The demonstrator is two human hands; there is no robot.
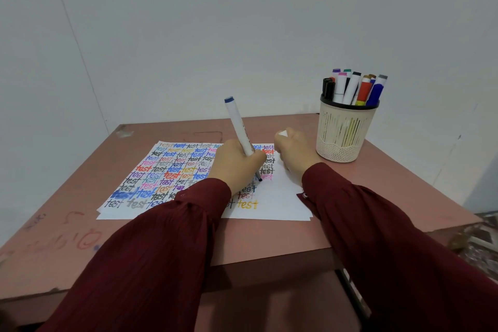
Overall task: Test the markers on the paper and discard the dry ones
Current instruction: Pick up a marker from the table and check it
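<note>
Now gripping marker (238, 127) in my left hand (237, 164), tip pressing paper (277, 197) near its right edge, checking ink. My right hand (295, 153) clenching around white cap (283, 133), seemingly, keeping it ready. Cup (342, 137) sitting at table (161, 237) far right corner.

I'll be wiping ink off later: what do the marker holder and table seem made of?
The marker holder looks like matt cream moulded plastic: slotted walls, mesh band, dark rim. The table looks like matt pinkish-brown laminate or painted board, scuffed and ink-stained; which, I cannot tell.
</note>
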